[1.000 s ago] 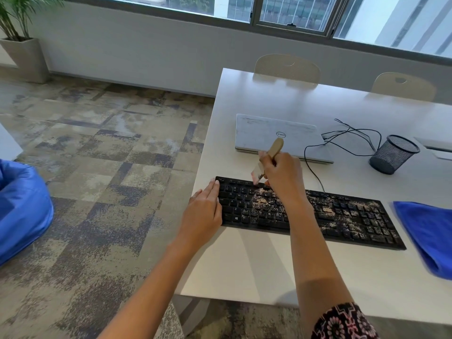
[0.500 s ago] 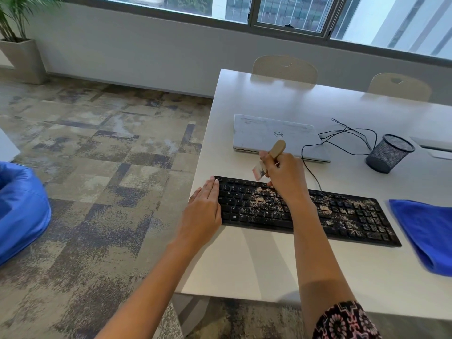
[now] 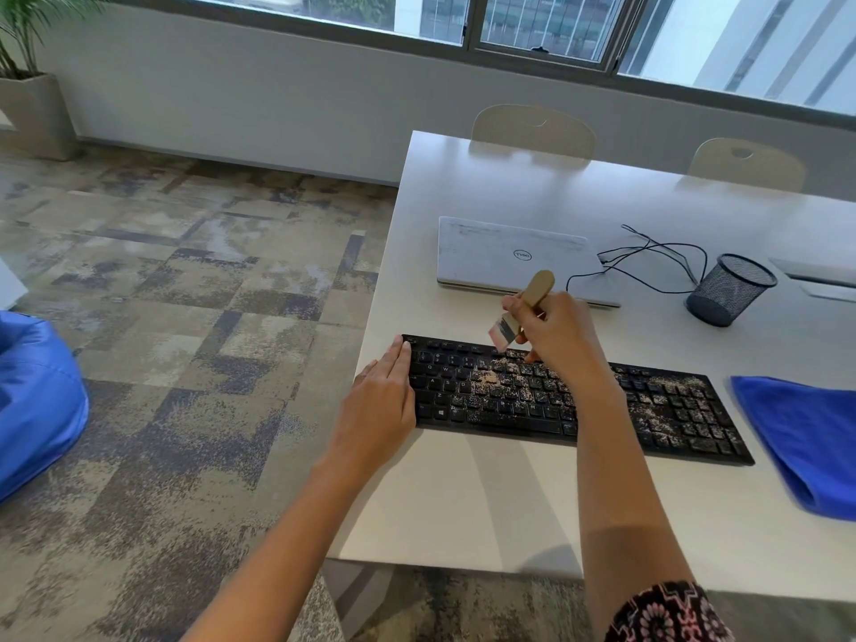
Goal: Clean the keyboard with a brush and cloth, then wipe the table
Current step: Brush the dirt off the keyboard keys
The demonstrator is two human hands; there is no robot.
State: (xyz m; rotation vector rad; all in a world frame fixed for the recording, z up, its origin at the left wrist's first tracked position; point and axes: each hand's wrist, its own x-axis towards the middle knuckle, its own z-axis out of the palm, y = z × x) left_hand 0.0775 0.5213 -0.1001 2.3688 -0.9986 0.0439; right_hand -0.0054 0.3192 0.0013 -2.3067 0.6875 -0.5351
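The long black plastic keyboard (image 3: 671, 410), speckled with pale crumbs, lay flat on the white tabletop (image 3: 486, 502). I judged it light and rigid, apt to slide on that smooth surface, so my left hand (image 3: 380, 400) rested with straight fingers against its left end to brace it. My right hand (image 3: 556, 338) gripped the small tan wooden-handled brush (image 3: 532, 291), fingers curled round the handle close to the ferrule, where the light tool seemed easiest to steer. Its soft bristles hung over the keyboard's top row. Compared with a second before, the bristles had shifted a little to the right along that row, while my left hand had not moved and the crumbs lay much as they had. The soft blue cloth (image 3: 806, 433) lay just beyond the keyboard's right end.
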